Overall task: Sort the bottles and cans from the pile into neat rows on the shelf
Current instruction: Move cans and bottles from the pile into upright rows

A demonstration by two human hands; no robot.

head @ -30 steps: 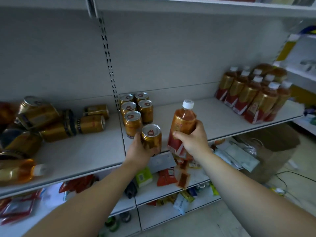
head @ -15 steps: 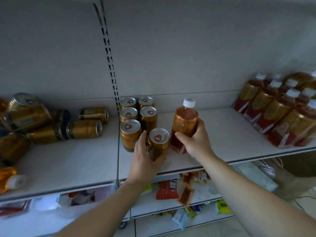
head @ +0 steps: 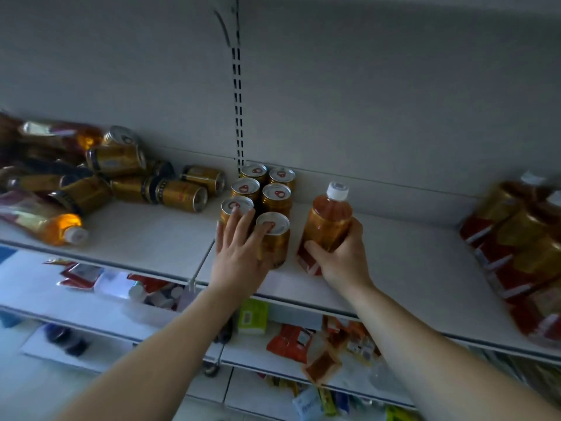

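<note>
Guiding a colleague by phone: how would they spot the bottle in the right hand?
On the shelf, find the slotted strip rising behind it; six upright cans stand below it. Just right of them, the right hand grips an amber, white-capped bottle. It alone stands apart: other bottles crowd the far right or lie in the left pile.

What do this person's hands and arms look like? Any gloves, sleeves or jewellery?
Nothing worn shows. The left hand and right hand are bare, with no gloves, and no ring or watch can be made out. The left forearm and right forearm are uncovered down to the picture's bottom edge, so no sleeve is in view.
</note>
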